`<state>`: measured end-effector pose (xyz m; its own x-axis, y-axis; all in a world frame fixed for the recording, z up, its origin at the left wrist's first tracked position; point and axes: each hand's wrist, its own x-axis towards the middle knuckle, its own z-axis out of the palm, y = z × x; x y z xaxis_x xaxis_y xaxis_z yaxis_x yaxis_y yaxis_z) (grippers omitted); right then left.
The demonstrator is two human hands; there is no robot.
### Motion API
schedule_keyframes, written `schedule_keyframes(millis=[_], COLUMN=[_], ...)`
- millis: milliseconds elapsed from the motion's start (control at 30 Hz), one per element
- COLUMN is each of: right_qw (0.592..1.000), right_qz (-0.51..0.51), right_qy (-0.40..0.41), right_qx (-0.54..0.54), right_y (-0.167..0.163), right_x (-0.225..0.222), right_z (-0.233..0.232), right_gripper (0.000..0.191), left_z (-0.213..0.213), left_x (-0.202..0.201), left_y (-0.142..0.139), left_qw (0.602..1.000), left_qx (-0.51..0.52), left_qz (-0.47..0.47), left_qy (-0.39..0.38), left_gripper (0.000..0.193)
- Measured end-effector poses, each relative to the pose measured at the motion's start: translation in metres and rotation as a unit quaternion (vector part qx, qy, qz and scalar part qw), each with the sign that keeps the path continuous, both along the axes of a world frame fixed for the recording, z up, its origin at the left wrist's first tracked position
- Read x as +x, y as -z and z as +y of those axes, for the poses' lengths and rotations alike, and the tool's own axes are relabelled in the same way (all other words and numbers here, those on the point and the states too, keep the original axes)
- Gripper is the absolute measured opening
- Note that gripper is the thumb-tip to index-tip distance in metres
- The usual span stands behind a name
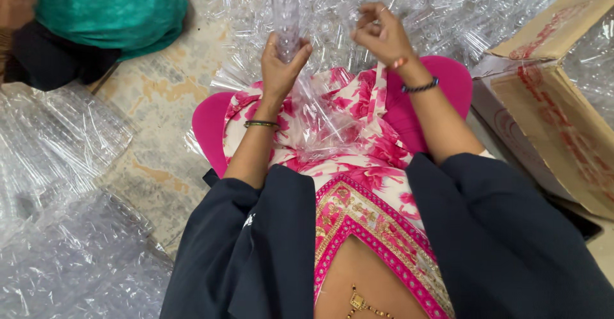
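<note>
Clear plastic bundles (pixel 57 229) heaped far left. Left hand (pixel 283 63) clamped around a clear plastic tube (pixel 286 12), held upright above the lap. Right hand (pixel 382 34) just beside it, fingers loosely curled, holding nothing visible. Brown cardboard box (pixel 563 101), red-printed, far right.

clear plastic wrapper (pixel 291 18) | crinkled, transparent | upright, lower end gripped in left hand (pixel 281 63) | above lap

Clear plastic wrap (pixel 320 111) in the lap, thin, glossy and crinkled, catching the light. More of the same shiny film (pixel 64 255) lies heaped on the floor. The dress (pixel 358 184) is soft printed cloth. The box (pixel 563 101) is matt brown cardboard. Floor (pixel 160 101) looks worn, dull stone.
</note>
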<state>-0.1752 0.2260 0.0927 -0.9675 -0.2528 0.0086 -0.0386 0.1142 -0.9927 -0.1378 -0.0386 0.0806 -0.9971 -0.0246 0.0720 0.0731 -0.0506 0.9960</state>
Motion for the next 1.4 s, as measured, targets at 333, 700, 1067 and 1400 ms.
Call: schedule_keyframes(millis=[333, 700, 1067, 1400], right_qw=[0.982, 0.908, 0.975, 0.978], right_qz=[-0.002, -0.144, 0.115, 0.08], right_qy=[-0.033, 0.018, 0.058, 0.013], right_qx=[-0.185, -0.394, -0.179, -0.191], right_y=[-0.016, -0.01, 0.007, 0.001], right_x=[0.053, 0.019, 0.031, 0.019], right_z=[-0.042, -0.029, -0.055, -0.065], right_gripper=[0.048, 0.036, 0.047, 0.038], left_z=[0.036, 0.012, 0.031, 0.02], left_x=[-0.014, -0.029, -0.042, -0.077], left_y=[-0.022, -0.006, -0.006, 0.018], left_qw=[0.993, 0.997, 0.986, 0.989], left_qx=[0.107, 0.083, 0.164, 0.05], left_qz=[0.038, 0.004, -0.006, 0.101], left_qy=[0.04, 0.005, -0.023, -0.098], left_gripper=[0.042, 0.042, 0.043, 0.031])
